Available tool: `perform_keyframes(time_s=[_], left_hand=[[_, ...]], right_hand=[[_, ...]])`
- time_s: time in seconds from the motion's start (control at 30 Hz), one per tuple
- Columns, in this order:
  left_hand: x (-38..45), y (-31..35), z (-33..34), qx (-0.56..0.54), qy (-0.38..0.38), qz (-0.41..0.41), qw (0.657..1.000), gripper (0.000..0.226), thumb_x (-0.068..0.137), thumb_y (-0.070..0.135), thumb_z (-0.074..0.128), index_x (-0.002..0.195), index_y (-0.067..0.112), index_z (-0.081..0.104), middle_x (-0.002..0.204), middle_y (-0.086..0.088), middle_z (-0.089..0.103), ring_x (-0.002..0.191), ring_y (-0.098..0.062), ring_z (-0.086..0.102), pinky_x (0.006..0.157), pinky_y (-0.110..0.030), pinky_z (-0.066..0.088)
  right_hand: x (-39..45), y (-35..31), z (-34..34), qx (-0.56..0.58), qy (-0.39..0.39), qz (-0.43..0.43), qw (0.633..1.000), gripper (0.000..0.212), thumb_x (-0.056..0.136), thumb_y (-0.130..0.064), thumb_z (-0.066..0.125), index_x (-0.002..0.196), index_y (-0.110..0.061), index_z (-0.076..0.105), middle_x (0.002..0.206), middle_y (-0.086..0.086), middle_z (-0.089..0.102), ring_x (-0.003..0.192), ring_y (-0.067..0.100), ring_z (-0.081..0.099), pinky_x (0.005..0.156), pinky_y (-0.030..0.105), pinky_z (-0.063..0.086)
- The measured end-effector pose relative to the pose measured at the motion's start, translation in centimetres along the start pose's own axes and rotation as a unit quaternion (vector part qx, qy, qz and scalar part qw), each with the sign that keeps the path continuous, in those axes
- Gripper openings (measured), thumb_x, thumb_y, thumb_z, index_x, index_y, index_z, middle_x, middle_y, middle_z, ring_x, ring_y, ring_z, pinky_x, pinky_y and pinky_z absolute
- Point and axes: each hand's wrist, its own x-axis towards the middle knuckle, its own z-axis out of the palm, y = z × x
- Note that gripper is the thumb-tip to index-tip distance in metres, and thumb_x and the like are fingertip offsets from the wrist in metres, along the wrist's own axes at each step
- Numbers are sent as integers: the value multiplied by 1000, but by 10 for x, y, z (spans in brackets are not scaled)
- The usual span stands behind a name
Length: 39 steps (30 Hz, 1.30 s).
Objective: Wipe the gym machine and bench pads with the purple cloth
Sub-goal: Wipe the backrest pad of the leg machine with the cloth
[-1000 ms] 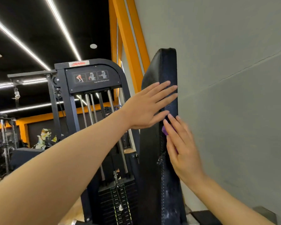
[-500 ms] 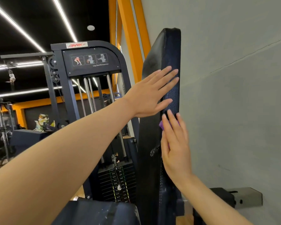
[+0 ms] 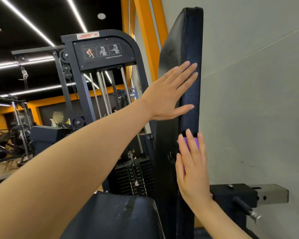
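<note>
We brace the back pad [image 3: 190,49] with open left hand [image 3: 169,94], flat right hand [image 3: 192,166] pressing purple cloth [image 3: 188,144] down its edge, pressure even.

Upright pad [image 3: 190,40] stands right of weight stack [image 3: 135,178], against wall [image 3: 257,100].

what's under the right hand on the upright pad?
A purple cloth, pressed flat against the edge of the upright pad by the right hand. Only its top part shows between the fingers; the rest is covered by the palm.
</note>
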Motion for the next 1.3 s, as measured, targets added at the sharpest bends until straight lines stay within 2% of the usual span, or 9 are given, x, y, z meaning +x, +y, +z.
perform_keyframes(time_s=[0.1,0.17,0.37,0.5,0.63,0.8,0.93,1.13,1.3], left_hand=[[0,5,2,-3,7,-8,1000,84,98,60,29,157,1,16,165,-18,12,154,-31,7,125,-38,2],[-1,12,4,-15,14,-20,1000,87,97,61,31,157,-1,16,165,-20,12,154,-32,7,125,-38,2],[-11,25,15,-27,31,-21,999,86,99,60,34,156,-2,19,164,-21,14,153,-33,9,126,-40,5],[-11,24,16,-25,37,-17,999,85,99,59,35,156,-2,20,164,-21,15,153,-33,10,126,-40,6],[-11,26,15,-29,36,-21,999,85,99,59,34,156,-2,19,164,-20,15,153,-33,10,125,-40,5],[-13,32,16,-31,44,-33,998,82,100,56,35,156,-2,20,164,-20,16,153,-33,10,125,-38,4],[-14,29,16,-30,41,-23,998,82,100,57,33,156,-2,20,164,-19,16,153,-32,11,125,-39,5],[-15,29,14,-25,31,-20,999,84,99,59,30,156,-1,18,165,-19,15,153,-32,10,125,-39,5],[-16,31,17,-32,37,-22,999,83,99,57,30,156,-2,19,164,-20,15,153,-33,10,125,-40,6]], right_hand=[[-76,-1,2,-47,-57,-28,997,48,107,-36,18,153,-22,23,165,-8,8,152,22,3,91,52,55],[-98,2,-1,-49,-76,-43,995,47,108,-35,16,152,-23,23,165,-9,5,152,20,3,79,50,59],[-4,0,-2,12,-11,-16,1000,49,100,-15,41,149,-15,36,162,3,22,151,28,14,112,59,33],[-19,3,0,-15,-8,-24,1000,50,102,-19,40,151,-17,31,162,1,22,151,28,13,108,58,39],[-91,9,-5,-65,-66,-91,992,48,107,-30,21,156,-24,21,164,-5,15,152,22,5,97,52,52],[-42,10,-11,-72,-36,-146,986,49,94,-14,46,143,-15,42,153,6,36,149,22,21,122,45,19],[-1,14,-8,-38,3,-145,989,47,94,-11,49,141,-14,47,151,8,42,145,29,32,120,48,22],[-70,35,-13,-33,-51,-188,980,43,103,-19,40,146,-16,38,160,-3,27,148,27,24,119,47,26],[-34,35,-16,-43,-42,-239,969,38,102,-21,45,140,-16,47,151,7,39,144,26,33,118,47,27]])
